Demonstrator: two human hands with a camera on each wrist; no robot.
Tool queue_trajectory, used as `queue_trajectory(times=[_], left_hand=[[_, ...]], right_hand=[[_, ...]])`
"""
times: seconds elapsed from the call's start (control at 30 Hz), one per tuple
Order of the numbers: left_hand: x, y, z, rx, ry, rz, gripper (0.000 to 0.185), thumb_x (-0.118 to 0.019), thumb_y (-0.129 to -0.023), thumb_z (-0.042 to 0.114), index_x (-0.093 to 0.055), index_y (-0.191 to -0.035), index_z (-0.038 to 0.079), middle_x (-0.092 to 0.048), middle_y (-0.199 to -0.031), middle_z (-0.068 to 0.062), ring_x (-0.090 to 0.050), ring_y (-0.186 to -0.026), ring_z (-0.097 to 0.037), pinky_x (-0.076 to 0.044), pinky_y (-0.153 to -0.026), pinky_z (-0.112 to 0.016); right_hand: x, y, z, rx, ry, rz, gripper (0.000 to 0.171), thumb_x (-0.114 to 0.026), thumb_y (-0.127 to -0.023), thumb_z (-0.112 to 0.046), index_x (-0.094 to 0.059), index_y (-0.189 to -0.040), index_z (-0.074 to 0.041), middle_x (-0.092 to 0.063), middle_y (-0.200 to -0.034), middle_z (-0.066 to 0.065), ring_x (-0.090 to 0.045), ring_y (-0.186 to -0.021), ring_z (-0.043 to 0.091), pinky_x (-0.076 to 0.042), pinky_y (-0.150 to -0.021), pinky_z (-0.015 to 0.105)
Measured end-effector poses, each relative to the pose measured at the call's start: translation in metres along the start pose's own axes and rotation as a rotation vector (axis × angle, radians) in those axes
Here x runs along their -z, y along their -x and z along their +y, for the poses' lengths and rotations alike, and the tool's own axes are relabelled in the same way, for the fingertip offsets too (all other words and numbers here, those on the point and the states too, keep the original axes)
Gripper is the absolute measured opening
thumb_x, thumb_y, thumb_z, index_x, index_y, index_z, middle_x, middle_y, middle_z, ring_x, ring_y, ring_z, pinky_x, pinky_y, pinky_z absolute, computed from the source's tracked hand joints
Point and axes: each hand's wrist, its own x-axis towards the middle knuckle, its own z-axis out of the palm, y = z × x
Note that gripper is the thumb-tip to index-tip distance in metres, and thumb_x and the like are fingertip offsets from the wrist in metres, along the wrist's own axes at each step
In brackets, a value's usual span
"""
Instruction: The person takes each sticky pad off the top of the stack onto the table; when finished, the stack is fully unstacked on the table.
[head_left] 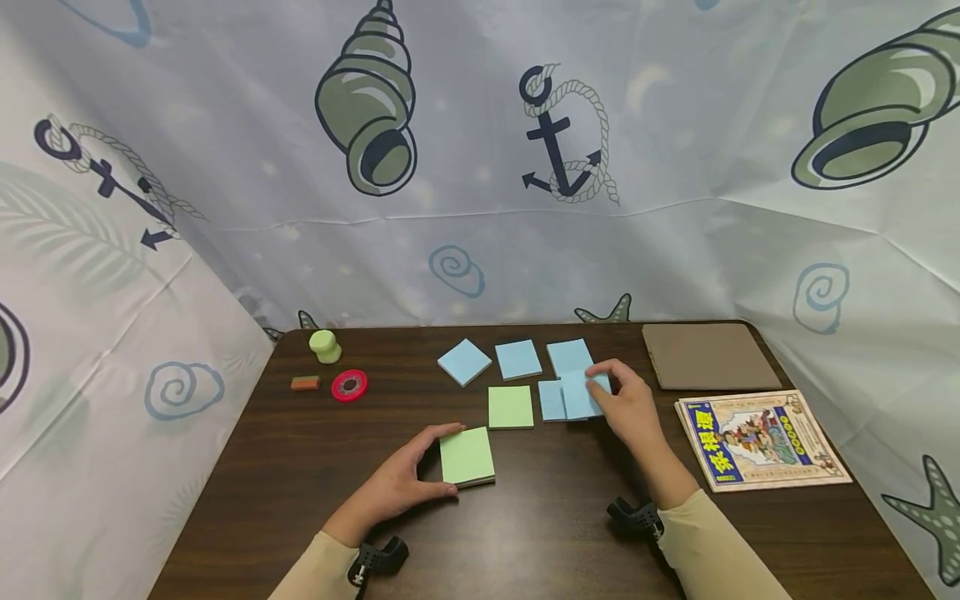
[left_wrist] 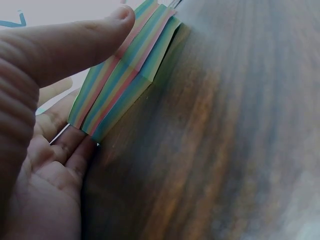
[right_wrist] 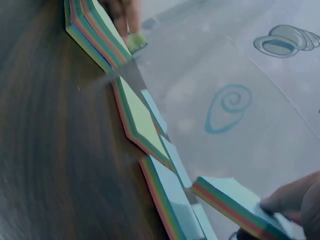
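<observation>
In the head view, my left hand [head_left: 393, 486] grips a stack of green-topped sticky note pads [head_left: 467, 456], thumb at the near side and fingers at the far side. Rainbow stripes mark the stack's edges [left_wrist: 120, 75] in the left wrist view. My right hand [head_left: 636, 414] pinches a blue-topped sticky note pad [head_left: 580, 395] by its right side. That pad is tilted in the right wrist view and partly covers another blue pad [head_left: 551, 402] on the table. A green-topped pad [head_left: 511, 407] lies between the hands. Behind are three blue-topped pads, including the leftmost pad [head_left: 464, 362].
At the table's back left are a light green knob-shaped object [head_left: 325, 346], a small orange block [head_left: 305, 383] and a red ring-shaped disc [head_left: 349, 385]. A brown flat board [head_left: 708, 357] and an illustrated booklet [head_left: 765, 440] lie right. A patterned curtain [head_left: 480, 167] hangs behind.
</observation>
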Motion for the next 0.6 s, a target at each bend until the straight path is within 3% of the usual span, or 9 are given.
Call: queue_trajectory(times=[0.1, 0.2, 0.4, 0.6], left_hand=[[0.000, -0.001, 0.001, 0.000, 0.009, -0.002, 0.093, -0.094, -0.087, 0.029, -0.043, -0.165, 0.035, -0.046, -0.169, 0.013, -0.039, -0.161, -0.017, -0.033, -0.129, -0.031], [0.000, -0.001, 0.000, -0.005, 0.006, 0.002, 0.093, -0.094, -0.087, 0.029, -0.043, -0.165, 0.035, -0.047, -0.168, 0.013, -0.039, -0.161, -0.018, -0.033, -0.129, -0.031], [0.000, -0.002, -0.001, -0.018, 0.001, 0.006, 0.093, -0.095, -0.087, 0.029, -0.043, -0.164, 0.035, -0.047, -0.168, 0.012, -0.039, -0.162, -0.019, -0.032, -0.129, -0.028], [-0.001, -0.002, -0.001, -0.014, 0.008, -0.002, 0.093, -0.094, -0.087, 0.029, -0.043, -0.165, 0.034, -0.047, -0.169, 0.012, -0.039, -0.162, -0.019, -0.031, -0.129, -0.026]], right_hand=[[0.009, -0.003, 0.003, -0.029, 0.068, 0.020, 0.015, -0.071, -0.105, -0.017, -0.073, -0.119, -0.012, -0.071, -0.126, 0.015, -0.059, -0.104, 0.032, -0.046, -0.088, 0.046], [0.015, -0.006, 0.005, -0.042, 0.120, 0.043, 0.015, -0.070, -0.104, -0.016, -0.072, -0.118, -0.011, -0.071, -0.131, 0.017, -0.060, -0.110, 0.034, -0.046, -0.092, 0.049], [0.021, -0.010, 0.009, -0.073, 0.208, 0.079, 0.018, -0.068, -0.101, -0.012, -0.072, -0.117, -0.008, -0.070, -0.122, 0.024, -0.061, -0.110, 0.040, -0.047, -0.091, 0.054], [0.019, -0.006, 0.014, -0.121, 0.274, 0.026, 0.025, -0.066, -0.102, -0.013, -0.071, -0.125, -0.005, -0.067, -0.128, 0.028, -0.062, -0.110, 0.043, -0.048, -0.090, 0.058]])
